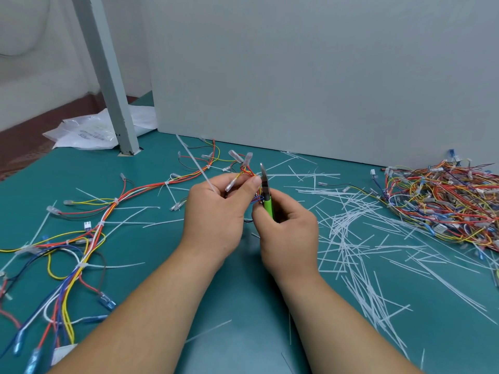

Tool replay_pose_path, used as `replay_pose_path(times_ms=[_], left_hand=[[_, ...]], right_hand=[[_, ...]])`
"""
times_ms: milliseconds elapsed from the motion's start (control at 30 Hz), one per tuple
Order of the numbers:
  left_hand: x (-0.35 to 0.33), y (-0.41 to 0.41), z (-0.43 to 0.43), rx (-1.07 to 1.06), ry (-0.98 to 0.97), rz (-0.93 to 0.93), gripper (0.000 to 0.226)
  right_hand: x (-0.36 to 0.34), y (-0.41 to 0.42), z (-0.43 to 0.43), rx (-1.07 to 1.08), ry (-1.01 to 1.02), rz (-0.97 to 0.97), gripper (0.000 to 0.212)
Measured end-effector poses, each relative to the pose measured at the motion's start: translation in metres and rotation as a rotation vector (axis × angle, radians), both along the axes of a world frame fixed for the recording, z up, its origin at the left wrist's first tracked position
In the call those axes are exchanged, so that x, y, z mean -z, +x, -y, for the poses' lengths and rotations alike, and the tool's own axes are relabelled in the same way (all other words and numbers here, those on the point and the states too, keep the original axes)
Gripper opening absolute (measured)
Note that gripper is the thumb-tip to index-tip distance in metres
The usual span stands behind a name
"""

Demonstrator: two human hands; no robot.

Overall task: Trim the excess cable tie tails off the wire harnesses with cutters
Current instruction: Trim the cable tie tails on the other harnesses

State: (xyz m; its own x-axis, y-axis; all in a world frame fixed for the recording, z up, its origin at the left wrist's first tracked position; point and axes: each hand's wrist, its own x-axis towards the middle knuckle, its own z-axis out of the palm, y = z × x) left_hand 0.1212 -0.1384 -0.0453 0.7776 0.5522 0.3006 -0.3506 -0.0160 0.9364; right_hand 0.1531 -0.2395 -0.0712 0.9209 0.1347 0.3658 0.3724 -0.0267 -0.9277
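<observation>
Head view: the multicoloured wire harness (244, 171) in hand is lifted just above the middle of the teal bench (243, 333). One end, with its clear-sleeved terminals, is bunched in the left grip (216, 211), and the rest trails away to the left across the bench. A long white cable tie tail (197, 163) stands out of that fist, slanting far and left, uncut.

The blades of the green-handled metal cutters (267, 201) lie on the right of the bundle, while the tail leaves on the left. The likeliest slip is therefore closing on a wire's insulation instead of the tie, or nicking the thumb. A cut made away from the tie head would leave a sharp stub.

The left grip is clenched round the wires, thumb pressed on top. The right grip (289, 233) is wrapped round the cutters, blades pointing away, just beside the left thumb and the coloured wires. I cannot tell whether the blades are parted.

White cut tails (351, 238) litter the bench to the right, with a heap of tangled harnesses (445, 201) beyond.
</observation>
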Motion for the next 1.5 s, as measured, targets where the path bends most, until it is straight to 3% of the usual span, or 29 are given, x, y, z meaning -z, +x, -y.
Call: replay_pose_path(times_ms=[400, 600, 767, 900, 1067, 1267, 1500], left_hand=[[0.000, 0.001, -0.006, 0.019, -0.025, 0.010, 0.017], [0.001, 0.003, -0.010, 0.071, -0.052, 0.015, 0.009], [0.002, 0.003, -0.013, 0.048, 0.005, 0.009, 0.012], [0.002, 0.003, -0.018, 0.036, 0.044, -0.003, 0.011], [0.002, 0.003, -0.018, 0.038, 0.044, -0.006, 0.010], [0.000, 0.004, -0.011, 0.052, -0.007, 0.017, 0.011], [0.002, 0.005, -0.007, 0.022, -0.011, 0.010, 0.010]], right_hand=[[-0.004, 0.001, -0.004, 0.003, 0.001, 0.012, 0.013], [-0.008, -0.006, -0.004, 0.013, -0.199, 0.146, 0.001], [-0.010, -0.016, 0.002, -0.133, -0.254, 0.131, 0.064], [-0.007, -0.016, 0.001, -0.150, -0.242, 0.043, 0.081], [-0.008, -0.016, -0.001, -0.012, -0.173, 0.025, 0.070], [-0.003, -0.015, -0.002, -0.051, -0.096, -0.038, 0.024], [-0.002, -0.015, -0.003, -0.113, -0.003, -0.071, 0.024]])
